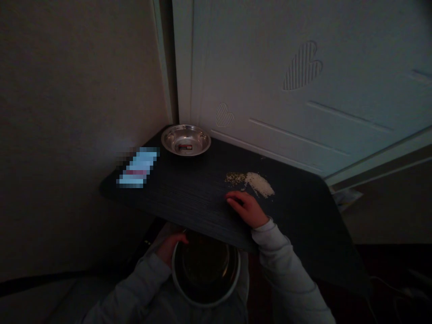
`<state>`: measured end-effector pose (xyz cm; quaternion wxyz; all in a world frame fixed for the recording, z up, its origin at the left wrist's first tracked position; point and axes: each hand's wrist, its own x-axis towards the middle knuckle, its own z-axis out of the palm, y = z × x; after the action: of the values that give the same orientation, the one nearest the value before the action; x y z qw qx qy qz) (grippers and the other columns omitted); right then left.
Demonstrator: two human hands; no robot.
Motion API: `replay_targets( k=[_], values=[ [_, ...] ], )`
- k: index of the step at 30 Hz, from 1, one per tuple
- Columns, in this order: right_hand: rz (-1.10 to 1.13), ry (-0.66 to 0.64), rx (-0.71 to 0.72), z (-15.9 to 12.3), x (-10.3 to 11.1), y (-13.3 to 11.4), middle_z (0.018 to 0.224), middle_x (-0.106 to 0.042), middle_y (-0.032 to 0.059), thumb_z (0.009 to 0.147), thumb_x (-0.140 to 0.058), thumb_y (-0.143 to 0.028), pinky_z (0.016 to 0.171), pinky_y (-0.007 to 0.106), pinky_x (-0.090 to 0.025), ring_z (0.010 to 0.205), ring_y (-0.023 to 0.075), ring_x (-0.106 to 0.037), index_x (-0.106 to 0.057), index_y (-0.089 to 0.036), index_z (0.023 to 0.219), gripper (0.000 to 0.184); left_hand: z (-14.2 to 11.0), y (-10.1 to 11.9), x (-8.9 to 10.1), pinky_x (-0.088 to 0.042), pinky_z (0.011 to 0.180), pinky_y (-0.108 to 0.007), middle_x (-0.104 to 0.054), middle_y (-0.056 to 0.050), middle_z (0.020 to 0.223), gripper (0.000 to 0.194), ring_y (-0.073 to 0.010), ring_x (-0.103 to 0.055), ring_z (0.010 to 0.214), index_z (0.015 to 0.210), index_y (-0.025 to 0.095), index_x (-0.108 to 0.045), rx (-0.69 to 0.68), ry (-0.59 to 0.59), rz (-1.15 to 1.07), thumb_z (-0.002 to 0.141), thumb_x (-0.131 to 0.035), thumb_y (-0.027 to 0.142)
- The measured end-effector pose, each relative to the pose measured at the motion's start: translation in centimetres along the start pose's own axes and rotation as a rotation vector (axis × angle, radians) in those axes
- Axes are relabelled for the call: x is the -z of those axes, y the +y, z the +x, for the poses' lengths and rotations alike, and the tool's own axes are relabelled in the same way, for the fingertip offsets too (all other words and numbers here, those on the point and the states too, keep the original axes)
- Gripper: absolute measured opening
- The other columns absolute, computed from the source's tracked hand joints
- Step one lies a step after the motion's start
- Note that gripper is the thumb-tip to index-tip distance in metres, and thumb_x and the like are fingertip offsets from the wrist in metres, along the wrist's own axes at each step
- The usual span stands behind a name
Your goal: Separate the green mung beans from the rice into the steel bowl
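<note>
On my lap, below the table's front edge, rests a round metal bowl (206,302) with a pale rim and a dark inside. My left hand (171,246) grips its left rim, thumb over the edge. Over the dark table (182,189) my right hand (247,209) is curled, with thumb and fingertips close together; whatever they may hold is too small to see. Just beyond it lie a pile of white, rice-like grains (260,183) and, touching it on the left, a smaller scatter of greenish-yellow grains (235,178). The bowl's contents are too dark to make out.
A shallow shiny steel bowl (186,130) with a small red-and-black label stands at the back left corner. Left of it lies a bright, blurred-out phone-like screen (139,168). A white panel (256,67) with heart reliefs borders the table's back; a wall (81,90) rises on the left.
</note>
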<state>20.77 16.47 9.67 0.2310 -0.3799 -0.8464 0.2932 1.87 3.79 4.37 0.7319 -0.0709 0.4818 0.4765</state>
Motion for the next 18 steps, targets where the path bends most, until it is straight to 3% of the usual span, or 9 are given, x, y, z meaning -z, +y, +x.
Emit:
replay_targets(
  k=[5, 9, 13, 18],
  values=[
    [0.177, 0.250, -0.246, -1.8, 1.8, 1.0, 0.072, -0.057, 0.0020, 0.073, -0.046, -0.034, 0.063, 0.026, -0.040, 0.066, 0.0132, -0.052, -0.054, -0.017, 0.086, 0.023, 0.0, 0.1, 0.4, -0.041, 0.055, -0.030, -0.062, -0.004, 0.048, 0.018, -0.0208, -0.058, 0.053, 0.061, 0.011, -0.061, 0.171, -0.081, 0.099, 0.052, -0.046, 0.008],
    [0.202, 0.433, -0.449, -5.7, 2.0, 1.4, 0.065, -0.053, -0.0001, 0.071, -0.047, -0.039, 0.055, 0.023, -0.038, 0.060, 0.0118, -0.049, -0.053, -0.017, 0.083, 0.026, 0.2, 0.0, 0.9, -0.041, 0.052, -0.028, -0.058, -0.005, 0.040, 0.012, -0.0161, -0.053, 0.042, 0.049, 0.011, -0.057, 0.184, -0.070, 0.118, 0.052, -0.046, 0.010],
    [0.136, 0.478, -0.555, -9.0, 0.8, 1.0, 0.063, -0.052, -0.0005, 0.073, -0.044, -0.039, 0.055, 0.022, -0.038, 0.059, 0.0111, -0.049, -0.052, -0.017, 0.086, 0.027, 0.1, 0.0, 0.8, -0.040, 0.051, -0.026, -0.058, -0.005, 0.039, 0.013, -0.0151, -0.052, 0.042, 0.048, 0.011, -0.057, 0.192, -0.082, 0.139, 0.053, -0.045, 0.010],
    [-0.011, 0.401, -0.569, -9.4, -0.7, 0.1, 0.068, -0.056, 0.0017, 0.073, -0.042, -0.039, 0.058, 0.024, -0.039, 0.063, 0.0131, -0.051, -0.053, -0.018, 0.087, 0.028, -0.2, 0.1, -0.1, -0.042, 0.053, -0.028, -0.059, -0.001, 0.041, 0.015, -0.0165, -0.054, 0.045, 0.051, 0.014, -0.058, 0.184, -0.076, 0.173, 0.052, -0.045, 0.008]
  ],
)
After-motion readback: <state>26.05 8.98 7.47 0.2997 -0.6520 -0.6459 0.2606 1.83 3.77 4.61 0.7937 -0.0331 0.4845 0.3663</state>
